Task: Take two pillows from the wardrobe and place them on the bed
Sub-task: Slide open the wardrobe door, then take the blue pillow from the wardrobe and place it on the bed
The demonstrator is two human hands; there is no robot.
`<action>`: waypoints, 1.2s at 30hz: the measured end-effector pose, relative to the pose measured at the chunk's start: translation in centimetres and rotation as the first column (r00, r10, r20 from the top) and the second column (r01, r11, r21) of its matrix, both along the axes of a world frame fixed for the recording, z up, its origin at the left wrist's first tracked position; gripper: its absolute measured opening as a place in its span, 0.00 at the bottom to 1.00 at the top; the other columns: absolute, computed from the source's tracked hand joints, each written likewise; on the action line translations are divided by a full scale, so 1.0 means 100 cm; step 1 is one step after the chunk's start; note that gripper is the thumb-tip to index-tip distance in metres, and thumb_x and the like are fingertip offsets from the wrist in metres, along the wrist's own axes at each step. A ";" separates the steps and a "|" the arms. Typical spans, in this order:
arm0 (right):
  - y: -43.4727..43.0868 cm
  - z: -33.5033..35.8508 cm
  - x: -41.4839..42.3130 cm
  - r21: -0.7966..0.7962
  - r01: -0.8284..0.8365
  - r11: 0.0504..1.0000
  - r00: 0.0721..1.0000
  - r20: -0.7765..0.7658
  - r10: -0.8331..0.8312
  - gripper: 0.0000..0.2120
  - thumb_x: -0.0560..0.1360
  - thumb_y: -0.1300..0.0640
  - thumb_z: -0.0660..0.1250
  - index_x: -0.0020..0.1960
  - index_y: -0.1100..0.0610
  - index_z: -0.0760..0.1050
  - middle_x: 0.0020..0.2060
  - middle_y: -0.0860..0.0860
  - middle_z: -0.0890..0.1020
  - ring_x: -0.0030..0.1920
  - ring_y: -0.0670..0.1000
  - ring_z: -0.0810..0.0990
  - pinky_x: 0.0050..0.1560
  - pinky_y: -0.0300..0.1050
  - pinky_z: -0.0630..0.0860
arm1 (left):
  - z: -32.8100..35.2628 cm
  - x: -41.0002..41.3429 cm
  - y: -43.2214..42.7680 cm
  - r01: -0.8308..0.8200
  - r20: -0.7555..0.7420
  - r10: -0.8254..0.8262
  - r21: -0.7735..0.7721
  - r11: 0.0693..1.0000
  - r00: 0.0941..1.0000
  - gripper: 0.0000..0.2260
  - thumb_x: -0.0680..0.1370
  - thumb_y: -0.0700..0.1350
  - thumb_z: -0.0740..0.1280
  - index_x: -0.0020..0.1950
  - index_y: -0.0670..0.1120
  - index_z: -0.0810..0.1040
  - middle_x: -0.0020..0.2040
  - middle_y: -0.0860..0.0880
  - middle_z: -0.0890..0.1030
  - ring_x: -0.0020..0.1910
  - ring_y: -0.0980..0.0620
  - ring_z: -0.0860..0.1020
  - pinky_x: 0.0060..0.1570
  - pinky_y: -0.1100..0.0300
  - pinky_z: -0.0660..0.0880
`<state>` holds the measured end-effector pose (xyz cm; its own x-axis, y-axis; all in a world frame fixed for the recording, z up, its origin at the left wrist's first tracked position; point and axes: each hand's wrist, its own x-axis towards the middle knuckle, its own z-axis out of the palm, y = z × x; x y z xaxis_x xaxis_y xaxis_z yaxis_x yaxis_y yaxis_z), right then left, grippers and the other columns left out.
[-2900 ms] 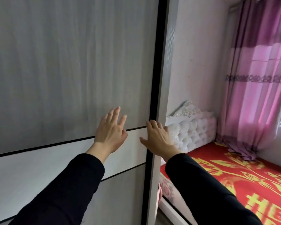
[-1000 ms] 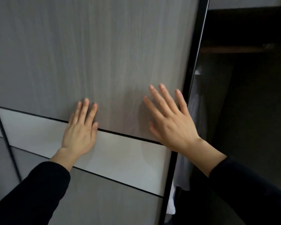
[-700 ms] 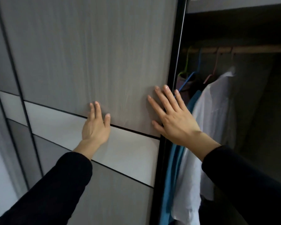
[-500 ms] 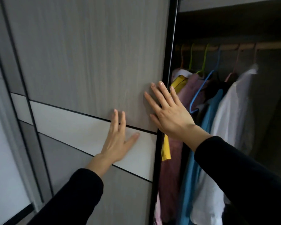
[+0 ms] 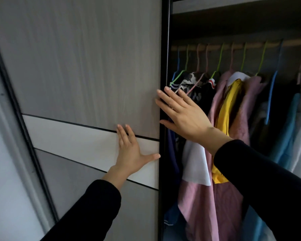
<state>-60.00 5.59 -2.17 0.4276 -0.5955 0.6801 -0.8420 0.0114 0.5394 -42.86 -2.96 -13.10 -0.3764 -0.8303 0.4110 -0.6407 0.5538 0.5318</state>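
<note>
Sliding door [image 5: 80, 70] of the wardrobe [image 5: 233, 4], filling the left and centre of the frame, with the opening at right. The left hand [image 5: 130, 152] lay flat on the door's white band, fingers spread and gripping nothing; the right hand [image 5: 182, 113], also spread and empty, pressed at the door's black edge [image 5: 163, 49]. Compared with a second earlier, the door had slid further left, exposing a full rail [image 5: 233, 46] of hanging clothes [image 5: 221, 136] (pink, yellow, blue and white garments on coloured hangers). No pillow was visible in the exposed section; where the pillows lay could not be told, and the bed was out of frame. Judged stage: access nearly gained, with searching and retrieval of both pillows still to come.
</note>
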 end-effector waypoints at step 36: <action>0.111 -0.241 0.010 0.344 0.002 0.939 0.491 0.818 -0.301 0.13 0.75 0.57 0.66 0.56 0.61 0.76 0.52 0.57 0.80 0.53 0.59 0.78 0.51 0.52 0.76 | -0.187 -0.042 0.081 0.457 0.013 -0.457 -0.066 0.887 0.889 0.14 0.70 0.39 0.67 0.55 0.43 0.77 0.60 0.43 0.76 0.60 0.44 0.72 0.62 0.57 0.68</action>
<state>-58.98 16.74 -26.22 -0.3841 -0.8013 0.4587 -0.8831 0.1739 -0.4357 -47.08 5.19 -31.79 -0.7065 -0.5379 0.4600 -0.3065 0.8183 0.4862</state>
